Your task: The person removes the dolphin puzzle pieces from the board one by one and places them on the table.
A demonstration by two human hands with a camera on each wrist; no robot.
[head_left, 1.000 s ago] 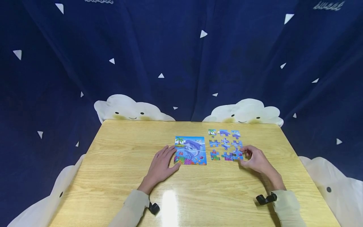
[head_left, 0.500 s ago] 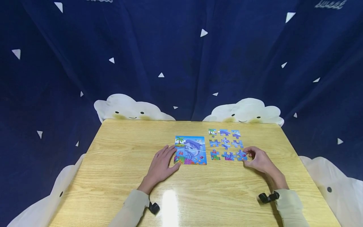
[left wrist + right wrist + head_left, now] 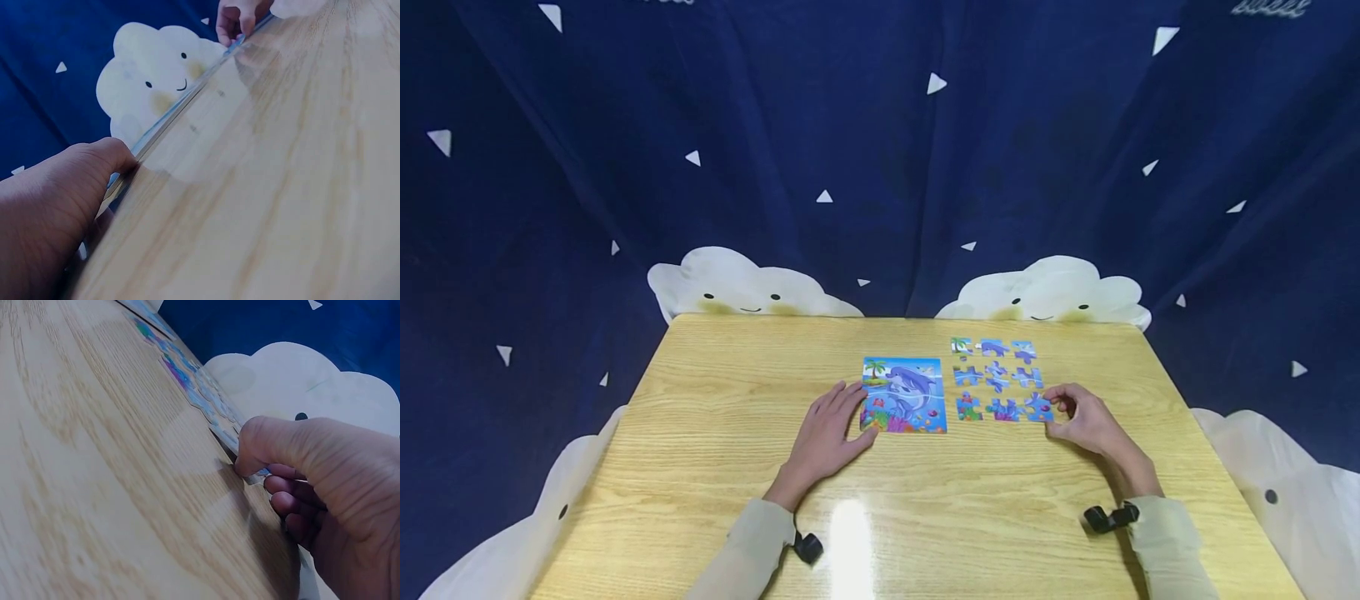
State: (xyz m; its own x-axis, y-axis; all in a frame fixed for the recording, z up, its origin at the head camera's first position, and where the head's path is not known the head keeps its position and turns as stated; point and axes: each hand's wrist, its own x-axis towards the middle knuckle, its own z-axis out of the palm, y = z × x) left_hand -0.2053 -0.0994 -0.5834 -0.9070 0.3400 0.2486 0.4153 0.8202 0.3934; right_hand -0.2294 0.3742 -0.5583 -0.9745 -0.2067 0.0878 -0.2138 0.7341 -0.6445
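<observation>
A square dolphin picture card (image 3: pixel 904 396) lies flat on the wooden table. My left hand (image 3: pixel 826 433) rests at its left side, fingers stretched along the edge and thumb near the lower left corner. Right of the card, several jigsaw pieces with the same dolphin scene lie in three spaced rows. My right hand (image 3: pixel 1081 421) pinches the lower right jigsaw piece (image 3: pixel 1037 407) by its outer edge, between thumb and curled fingers. In the right wrist view the thumb (image 3: pixel 253 450) covers part of that piece. Beside it lies the bottom middle piece (image 3: pixel 1002 410), with purple coral.
The palm tree piece (image 3: pixel 960 346) marks the far left corner of the rows. A dark blue curtain (image 3: pixel 880 150) with white clouds hangs behind the table's far edge. A glare spot (image 3: pixel 850 542) shines on the wooden table (image 3: pixel 955 517) near the front.
My right hand has drawn the lower right jigsaw piece to the right, off the bottom middle piece it overlapped. Over the last half second it stays nearly still. The left hand has not moved.
</observation>
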